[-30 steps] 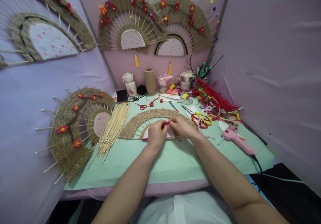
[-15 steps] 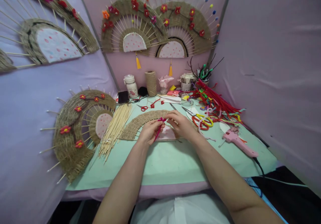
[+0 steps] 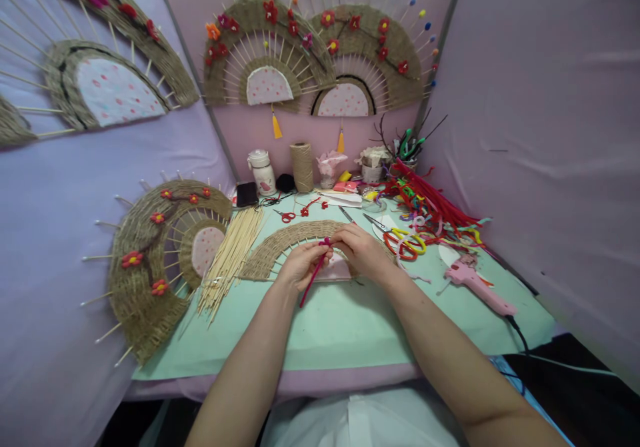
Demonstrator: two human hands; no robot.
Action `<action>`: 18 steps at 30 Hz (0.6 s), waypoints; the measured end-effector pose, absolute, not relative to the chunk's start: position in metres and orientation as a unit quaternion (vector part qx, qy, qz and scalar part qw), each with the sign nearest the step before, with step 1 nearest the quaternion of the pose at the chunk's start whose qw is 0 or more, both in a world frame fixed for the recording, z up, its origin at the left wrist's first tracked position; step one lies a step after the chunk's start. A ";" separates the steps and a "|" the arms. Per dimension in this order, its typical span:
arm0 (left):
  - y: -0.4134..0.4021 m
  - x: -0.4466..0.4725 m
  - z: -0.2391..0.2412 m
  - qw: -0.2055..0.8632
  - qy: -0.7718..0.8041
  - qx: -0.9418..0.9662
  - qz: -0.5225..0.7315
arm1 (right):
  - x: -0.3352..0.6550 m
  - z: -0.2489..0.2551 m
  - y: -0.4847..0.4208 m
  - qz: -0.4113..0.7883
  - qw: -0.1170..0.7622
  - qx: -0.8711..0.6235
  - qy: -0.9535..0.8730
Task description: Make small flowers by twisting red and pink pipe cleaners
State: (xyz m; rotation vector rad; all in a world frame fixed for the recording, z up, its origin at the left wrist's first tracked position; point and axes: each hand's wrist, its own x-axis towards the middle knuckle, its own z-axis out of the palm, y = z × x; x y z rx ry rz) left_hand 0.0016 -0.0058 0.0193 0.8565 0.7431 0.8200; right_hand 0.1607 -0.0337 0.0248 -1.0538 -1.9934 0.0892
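Note:
A magenta pipe cleaner (image 3: 311, 288) is bent into a small flower shape at its upper end, and its straight tail hangs down toward me. My left hand (image 3: 301, 265) pinches it just below the bent part. The fingertips of my right hand (image 3: 354, 247) are closed on the bent end from the other side, partly covering it. Both hands are above a woven twine fan (image 3: 280, 239) lying on the table, whose pale pink half-round centre (image 3: 337, 268) is partly hidden behind them.
Thin sticks (image 3: 233, 253) lie left of the hands, beside a finished fan (image 3: 145, 280). Scissors (image 3: 407, 240), a pink glue gun (image 3: 477, 287) and a heap of red pipe cleaners (image 3: 435, 197) are at right. Behind stand a twine spool (image 3: 301, 167) and a white bottle (image 3: 262, 172).
My right fingers have closed in on the bent end, where they were spread beside it. More of the pipe cleaner's tail now shows, pointing down and left.

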 end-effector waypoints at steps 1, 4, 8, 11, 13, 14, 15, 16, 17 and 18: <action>-0.006 0.004 0.019 0.756 0.341 0.400 0.391 | 0.160 0.025 -0.033 0.033 0.425 -0.434 -0.794; -0.010 0.010 0.017 0.713 0.356 0.418 0.435 | 0.159 0.023 -0.032 0.036 0.418 -0.475 -0.773; -0.014 0.019 0.011 0.580 0.417 0.494 0.496 | 0.154 0.018 -0.032 0.068 0.420 -0.527 -0.736; -0.015 0.024 0.004 0.485 0.441 0.543 0.525 | 0.147 0.015 -0.031 0.096 0.423 -0.569 -0.699; -0.013 0.027 0.001 0.460 0.451 0.550 0.532 | 0.143 0.014 -0.031 0.113 0.430 -0.590 -0.674; -0.012 0.027 0.000 0.460 0.454 0.545 0.534 | 0.142 0.013 -0.030 0.127 0.435 -0.596 -0.663; -0.011 0.028 0.001 0.469 0.455 0.536 0.534 | 0.142 0.013 -0.030 0.145 0.443 -0.599 -0.651; -0.010 0.027 0.002 0.488 0.453 0.521 0.534 | 0.142 0.013 -0.029 0.165 0.453 -0.598 -0.641; -0.009 0.027 0.004 0.514 0.449 0.502 0.532 | 0.143 0.012 -0.028 0.183 0.464 -0.593 -0.632; -0.009 0.026 0.006 0.544 0.444 0.479 0.527 | 0.144 0.012 -0.027 0.198 0.476 -0.586 -0.625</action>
